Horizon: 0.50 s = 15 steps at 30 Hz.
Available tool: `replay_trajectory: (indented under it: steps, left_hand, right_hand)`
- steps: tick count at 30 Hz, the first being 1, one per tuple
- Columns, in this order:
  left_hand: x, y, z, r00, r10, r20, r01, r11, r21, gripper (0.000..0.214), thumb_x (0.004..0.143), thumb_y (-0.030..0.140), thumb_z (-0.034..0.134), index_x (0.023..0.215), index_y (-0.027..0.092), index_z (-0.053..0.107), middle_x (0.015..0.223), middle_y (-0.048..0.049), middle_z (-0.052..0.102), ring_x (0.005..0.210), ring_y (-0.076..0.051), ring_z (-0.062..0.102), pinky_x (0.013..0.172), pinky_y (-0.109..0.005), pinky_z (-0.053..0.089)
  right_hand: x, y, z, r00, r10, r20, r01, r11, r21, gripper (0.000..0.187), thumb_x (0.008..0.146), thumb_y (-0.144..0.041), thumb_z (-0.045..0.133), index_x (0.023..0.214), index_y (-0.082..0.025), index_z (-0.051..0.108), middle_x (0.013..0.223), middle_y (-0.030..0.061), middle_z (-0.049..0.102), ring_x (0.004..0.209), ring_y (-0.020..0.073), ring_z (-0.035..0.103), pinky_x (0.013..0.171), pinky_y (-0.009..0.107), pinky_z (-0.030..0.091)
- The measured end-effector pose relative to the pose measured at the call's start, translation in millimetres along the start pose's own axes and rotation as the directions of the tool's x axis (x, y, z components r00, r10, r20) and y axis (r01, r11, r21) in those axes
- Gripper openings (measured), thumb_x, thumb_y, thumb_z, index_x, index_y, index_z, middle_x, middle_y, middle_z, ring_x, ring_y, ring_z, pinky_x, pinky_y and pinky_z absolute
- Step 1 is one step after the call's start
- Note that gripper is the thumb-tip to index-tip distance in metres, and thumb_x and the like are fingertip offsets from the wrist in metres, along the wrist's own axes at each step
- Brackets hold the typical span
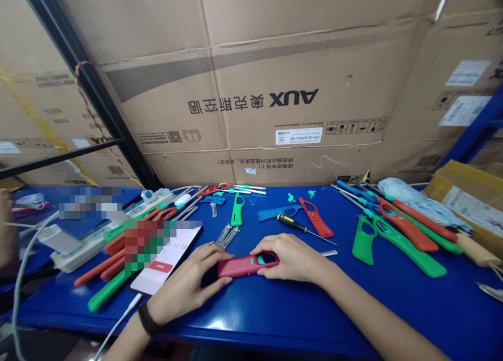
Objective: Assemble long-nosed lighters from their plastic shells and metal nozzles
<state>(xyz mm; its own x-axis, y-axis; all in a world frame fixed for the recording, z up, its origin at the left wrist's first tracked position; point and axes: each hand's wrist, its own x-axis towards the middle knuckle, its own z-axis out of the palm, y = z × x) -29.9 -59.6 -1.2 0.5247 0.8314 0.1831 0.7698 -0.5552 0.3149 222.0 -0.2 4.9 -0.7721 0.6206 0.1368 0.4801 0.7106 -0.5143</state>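
Observation:
A red lighter body (240, 266) with a looped end and a teal trigger piece lies between my hands, low over the blue table. My left hand (200, 274) grips its plain end between thumb and fingers. Around the looped end, my right hand (285, 259) has its thumb and fingers closed. Just beyond lie clear lighter fuel tanks (228, 236). A screwdriver (293, 223) with a black and yellow handle rests behind my right hand. Near it are a blue casing half (275, 212), a red casing half (317, 219) and a green casing half (237, 210).
A lit phone (168, 259) lies left of my left hand, beside a white power strip (70, 251) and several long lighters. More green lighters (408, 251) are piled at the right. A large cardboard box (251, 78) stands along the back of the blue table (314, 308).

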Motion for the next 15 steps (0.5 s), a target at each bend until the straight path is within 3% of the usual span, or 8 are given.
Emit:
replay_trajectory:
  steps: [15]
  left_hand:
    - [2.8, 0.0, 2.0, 1.000, 0.026, -0.016, -0.026, 1.000, -0.005, 0.030, 0.090, 0.038, 0.054, 0.118, 0.028, 0.056, 0.116, -0.0036, 0.059, 0.114, -0.022, 0.054, 0.101, -0.037, 0.043]
  right_hand:
    - [-1.1, -0.9, -6.9, 0.999, 0.032, 0.017, -0.032, 0.999, -0.014, 0.035, 0.076, -0.031, 0.067, 0.110, -0.023, 0.067, 0.107, 0.0035, 0.070, 0.096, 0.0209, 0.064, 0.083, 0.030, 0.046]
